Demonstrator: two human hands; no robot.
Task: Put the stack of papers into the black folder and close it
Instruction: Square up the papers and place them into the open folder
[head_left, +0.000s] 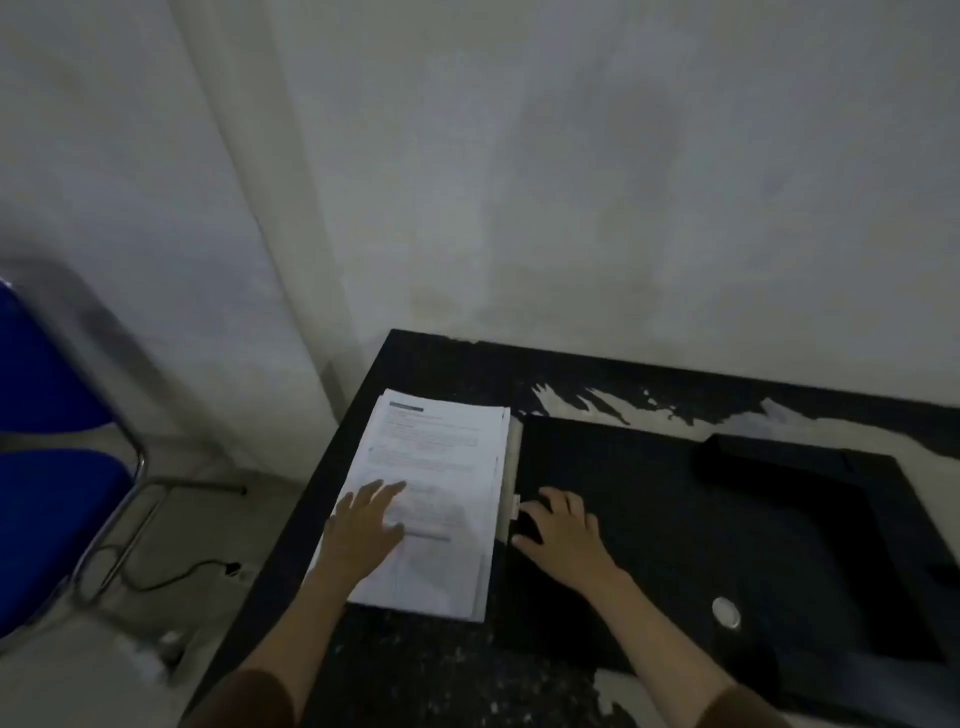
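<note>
The stack of white printed papers (431, 499) lies at lower centre on the worn black table (447, 364), just left of the flat black folder (727, 545). The left hand (366, 525) rests spread, palm down, on the stack. The right hand (563, 530) presses flat on the folder's left edge, fingers loosely spread, gripping nothing.

left hand (366, 525) flat on papers (441, 467) | right hand (561, 530) on folder (727, 519) (black)

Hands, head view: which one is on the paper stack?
The left hand: it lies flat, fingers spread, on the paper stack. The right hand is instead on the black folder, beside the stack.
</note>
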